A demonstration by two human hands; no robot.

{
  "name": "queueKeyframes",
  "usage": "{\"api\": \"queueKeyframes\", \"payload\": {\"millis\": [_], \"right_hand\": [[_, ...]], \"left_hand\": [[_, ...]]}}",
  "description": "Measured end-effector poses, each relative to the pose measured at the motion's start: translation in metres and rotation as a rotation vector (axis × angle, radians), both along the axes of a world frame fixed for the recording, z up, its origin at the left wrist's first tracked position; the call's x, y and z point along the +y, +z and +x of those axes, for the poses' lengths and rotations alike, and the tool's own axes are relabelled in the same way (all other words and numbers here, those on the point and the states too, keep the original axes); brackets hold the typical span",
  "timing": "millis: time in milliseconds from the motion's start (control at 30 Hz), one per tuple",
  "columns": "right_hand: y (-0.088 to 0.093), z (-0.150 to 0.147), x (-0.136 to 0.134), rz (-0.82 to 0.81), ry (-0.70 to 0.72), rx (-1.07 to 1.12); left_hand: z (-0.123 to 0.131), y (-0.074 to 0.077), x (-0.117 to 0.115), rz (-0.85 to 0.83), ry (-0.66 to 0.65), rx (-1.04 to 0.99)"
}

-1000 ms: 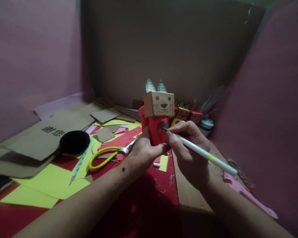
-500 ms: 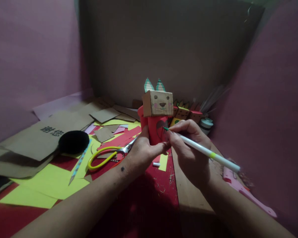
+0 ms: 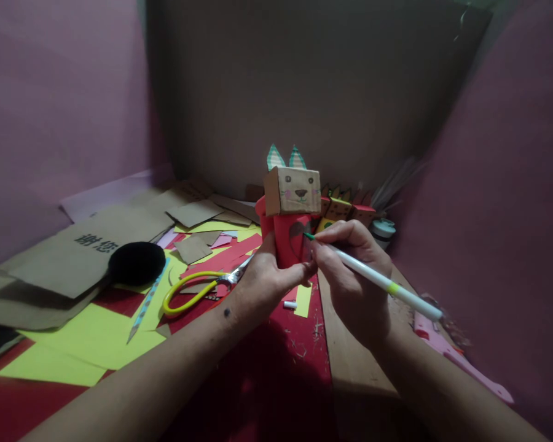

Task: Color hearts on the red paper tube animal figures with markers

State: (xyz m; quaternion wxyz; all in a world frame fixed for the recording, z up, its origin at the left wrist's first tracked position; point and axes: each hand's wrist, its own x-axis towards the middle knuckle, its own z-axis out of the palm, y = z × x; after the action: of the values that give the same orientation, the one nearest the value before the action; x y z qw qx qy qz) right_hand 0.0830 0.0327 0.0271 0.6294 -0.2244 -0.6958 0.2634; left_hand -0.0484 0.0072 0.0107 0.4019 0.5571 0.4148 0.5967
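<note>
My left hand (image 3: 271, 267) grips the red body of a cardboard animal figure (image 3: 300, 191), which stands upright with a box head, a drawn face and two green-edged ears. A dark, partly coloured heart shape (image 3: 298, 238) is on the red front. In my right hand (image 3: 350, 270) is a white marker (image 3: 373, 276) with a green tip and a yellow-green band. Its tip is at the heart's right side; whether it touches is hard to tell. Yellow-handled scissors (image 3: 196, 291) lie just left of my left hand, their blades partly behind it.
Brown cardboard (image 3: 69, 245), yellow paper (image 3: 83, 337) and a pencil (image 3: 147, 301) spread over the left. A round black object (image 3: 137, 264) lies among them. Smaller figures (image 3: 341, 209) and a lidded container (image 3: 382, 230) stand behind my right hand. A pink tool (image 3: 465, 362) lies at right.
The marker's tip has shifted very slightly up on the heart, and its rear end has moved a little left. The figure stays in my left hand, almost unmoved.
</note>
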Motion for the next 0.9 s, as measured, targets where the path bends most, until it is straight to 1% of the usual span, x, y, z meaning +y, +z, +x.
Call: {"api": "queueKeyframes", "payload": {"millis": [133, 300, 367, 533, 767, 900], "right_hand": [[-0.0008, -0.0016, 0.0001, -0.014, 0.002, 0.024], [0.0016, 0.0014, -0.0016, 0.012, 0.003, -0.041], [0.0018, 0.0014, -0.0011, -0.002, 0.013, -0.032], [0.0011, -0.0016, 0.0012, -0.067, 0.034, 0.073], [0.0019, 0.0018, 0.0014, -0.105, 0.094, 0.042], [0.0001, 0.0013, 0.0018, -0.137, 0.132, 0.098]], "left_hand": [[0.0001, 0.0006, -0.0005, 0.009, -0.006, -0.025], [-0.0016, 0.0021, -0.0025, -0.031, 0.001, 0.007], [-0.0022, 0.0007, -0.0018, -0.021, -0.003, 0.011], [-0.0027, -0.0044, 0.0017, 0.003, -0.020, -0.012], [-0.0028, -0.0017, -0.0003, -0.020, -0.012, 0.037], [-0.0023, -0.0071, 0.0016, -0.024, -0.038, -0.051]]}}
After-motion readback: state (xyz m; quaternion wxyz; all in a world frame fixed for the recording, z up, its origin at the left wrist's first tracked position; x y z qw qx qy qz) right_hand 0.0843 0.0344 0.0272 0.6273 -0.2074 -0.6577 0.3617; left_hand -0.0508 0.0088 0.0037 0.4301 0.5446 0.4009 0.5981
